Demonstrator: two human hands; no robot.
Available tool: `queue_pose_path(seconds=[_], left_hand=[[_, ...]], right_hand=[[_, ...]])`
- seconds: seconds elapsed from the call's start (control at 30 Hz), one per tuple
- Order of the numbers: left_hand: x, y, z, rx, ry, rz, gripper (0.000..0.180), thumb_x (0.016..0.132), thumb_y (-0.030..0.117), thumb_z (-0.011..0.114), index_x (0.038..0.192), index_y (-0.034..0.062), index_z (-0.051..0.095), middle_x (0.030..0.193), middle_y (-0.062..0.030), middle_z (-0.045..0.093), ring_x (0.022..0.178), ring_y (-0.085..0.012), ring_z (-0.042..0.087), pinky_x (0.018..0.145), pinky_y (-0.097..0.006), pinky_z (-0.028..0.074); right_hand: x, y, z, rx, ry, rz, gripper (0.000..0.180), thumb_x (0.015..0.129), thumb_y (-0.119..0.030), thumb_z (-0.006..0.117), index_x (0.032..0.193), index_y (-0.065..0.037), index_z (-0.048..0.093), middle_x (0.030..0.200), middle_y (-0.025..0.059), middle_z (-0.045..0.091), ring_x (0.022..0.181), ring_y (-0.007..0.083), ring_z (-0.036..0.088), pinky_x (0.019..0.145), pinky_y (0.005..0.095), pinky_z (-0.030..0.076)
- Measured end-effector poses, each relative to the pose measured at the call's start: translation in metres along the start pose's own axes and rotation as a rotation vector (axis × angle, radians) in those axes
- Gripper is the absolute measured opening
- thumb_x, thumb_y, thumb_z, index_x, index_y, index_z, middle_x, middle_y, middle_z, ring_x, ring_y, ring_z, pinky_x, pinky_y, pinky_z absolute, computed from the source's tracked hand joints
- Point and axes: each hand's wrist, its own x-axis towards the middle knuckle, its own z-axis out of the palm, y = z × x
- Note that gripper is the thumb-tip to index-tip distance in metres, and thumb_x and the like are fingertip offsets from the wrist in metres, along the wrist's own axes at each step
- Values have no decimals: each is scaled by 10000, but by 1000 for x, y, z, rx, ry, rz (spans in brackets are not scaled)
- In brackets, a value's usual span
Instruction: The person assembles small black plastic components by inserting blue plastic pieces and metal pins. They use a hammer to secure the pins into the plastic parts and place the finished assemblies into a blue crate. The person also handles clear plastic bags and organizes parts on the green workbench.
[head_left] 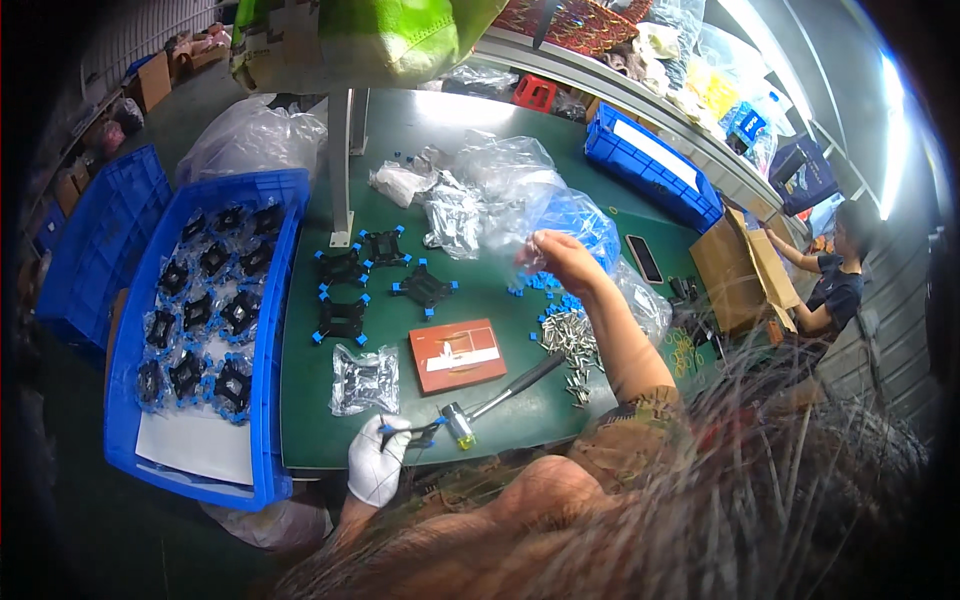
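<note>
From beside the bench I am watching the left hand [376,464], in a white glove, closing its fingers on a black bracket [423,431] with blue tips; it is holding it at the near edge of the green tabletop [520,432]. The bare right hand [563,257] is reaching over the middle, fingertips drawn together, pinching clear film [526,262] whose edges are blurring into the plastic bags [505,170] behind.

A hammer [530,377] is lying just right of the held bracket, its yellow-tipped head pointing toward the near edge. Beyond it a reddish box [456,376] is sitting flat, and a bagged bracket [364,381] is resting to its left. Four loose brackets [427,288] are lying farther back, near a metal post [341,165].

Small metal pieces [570,343] are heaping up below the right forearm, with blue bits [543,298] scattering beyond. On the left, a long blue tray [272,400] is holding more bagged pieces [214,260]. At the far right, a co-worker [838,290] is standing beside an open carton [728,268].
</note>
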Motion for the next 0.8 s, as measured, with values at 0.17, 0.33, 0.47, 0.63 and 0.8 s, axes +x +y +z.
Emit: queue_pose_path(seconds=[0.17,0.33,0.47,0.63,0.8], left_hand=[[34,43,-11,-444,-229,-157,761,998,168,712,1607,-37,304,1550,-167,461,1065,-130,608,976,-283,506],[65,62,-7,-65,-282,202,485,985,115,706,1412,-53,550,1666,-171,353,1179,-169,597,972,-296,510],[59,92,9,11,-250,56,125,998,67,684,1090,-7,725,1132,-65,719,1021,-147,647,914,-292,515],[52,71,3,157,-77,120,102,1007,48,671,1086,7,723,1035,-17,704,957,-110,634,885,-279,508],[48,48,-2,63,-14,-4,110,1015,50,667,1100,7,723,1050,-16,704,970,-113,633,895,-280,508]], right_hand=[[-56,-9,67,146,-312,5,304,1076,-310,593,1094,-30,709,1055,97,747,935,210,720,886,359,569],[-80,-51,128,-41,-750,94,388,1072,-368,608,1179,-18,737,1014,28,729,966,104,629,862,293,516],[-77,-36,134,-216,-700,0,438,1072,-420,586,1277,-52,707,1061,50,744,960,139,663,835,323,540],[-97,-42,147,-285,-398,-275,324,1040,-300,662,1204,-31,735,975,11,734,857,80,648,760,279,544],[-91,-34,151,-331,-403,-233,279,1026,-284,684,1157,-46,746,904,18,724,784,75,637,691,273,548]])
